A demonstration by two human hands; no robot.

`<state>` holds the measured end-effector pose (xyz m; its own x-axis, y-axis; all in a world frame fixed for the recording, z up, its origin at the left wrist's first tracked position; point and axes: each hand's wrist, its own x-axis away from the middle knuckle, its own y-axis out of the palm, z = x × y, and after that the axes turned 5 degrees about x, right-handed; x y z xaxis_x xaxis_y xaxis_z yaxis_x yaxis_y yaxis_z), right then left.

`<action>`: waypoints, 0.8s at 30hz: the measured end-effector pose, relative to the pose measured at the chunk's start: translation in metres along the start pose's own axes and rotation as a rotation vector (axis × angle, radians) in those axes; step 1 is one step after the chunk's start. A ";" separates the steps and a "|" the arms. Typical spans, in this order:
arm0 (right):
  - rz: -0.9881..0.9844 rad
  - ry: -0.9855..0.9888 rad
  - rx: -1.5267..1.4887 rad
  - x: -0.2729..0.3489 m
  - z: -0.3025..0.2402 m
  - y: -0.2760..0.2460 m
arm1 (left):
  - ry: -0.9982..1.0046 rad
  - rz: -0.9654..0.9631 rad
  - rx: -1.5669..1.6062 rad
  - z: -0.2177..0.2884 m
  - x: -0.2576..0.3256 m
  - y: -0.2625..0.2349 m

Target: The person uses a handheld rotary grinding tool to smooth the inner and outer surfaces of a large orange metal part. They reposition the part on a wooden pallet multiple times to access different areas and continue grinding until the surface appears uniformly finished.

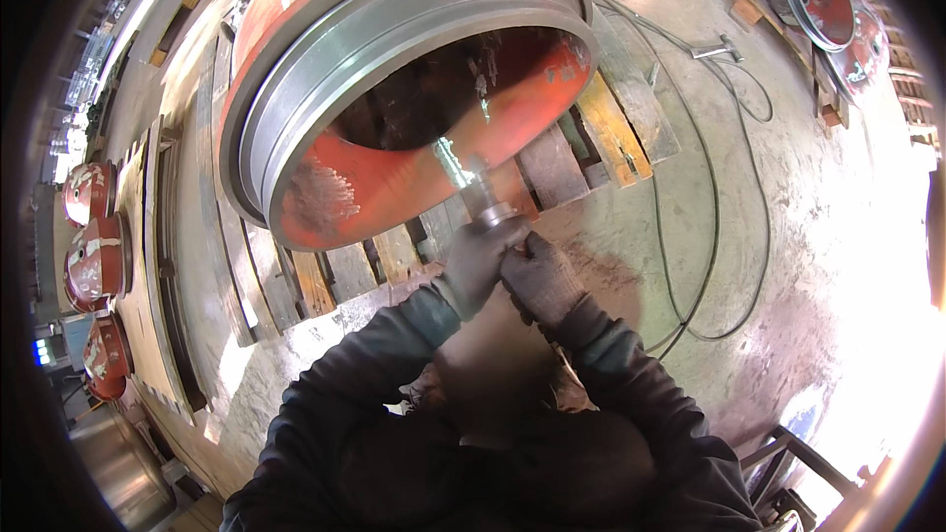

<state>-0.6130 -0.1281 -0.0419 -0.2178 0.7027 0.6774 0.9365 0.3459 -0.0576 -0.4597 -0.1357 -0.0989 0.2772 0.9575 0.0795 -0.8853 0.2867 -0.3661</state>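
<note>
We grip a grey cylindrical metal power tool (480,199) with both gloved hands: left hand (480,261) wrapped around its body, right hand (540,279) closed just behind. Its long axis points up and away, tip touching the big red-orange steel wheel casting's (394,89) inner rim.

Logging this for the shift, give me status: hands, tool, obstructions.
Both gloved hands, left and right, shut on grey metal handheld tool. Tool tip at large red steel drum's inner rim. Nothing blocking.
</note>
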 end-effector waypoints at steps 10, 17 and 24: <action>0.030 0.029 -0.053 -0.005 -0.008 -0.003 | 0.136 -0.023 -0.137 0.017 -0.012 -0.007; 0.024 0.040 -0.013 -0.004 -0.006 0.001 | -0.226 0.133 0.555 0.019 -0.013 0.003; 0.038 0.025 -0.034 -0.005 -0.004 -0.010 | -0.006 0.049 0.162 0.016 -0.022 0.004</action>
<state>-0.6203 -0.1377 -0.0415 -0.1757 0.6989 0.6933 0.9528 0.2979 -0.0589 -0.4754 -0.1553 -0.0872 0.2309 0.9704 0.0710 -0.9464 0.2409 -0.2152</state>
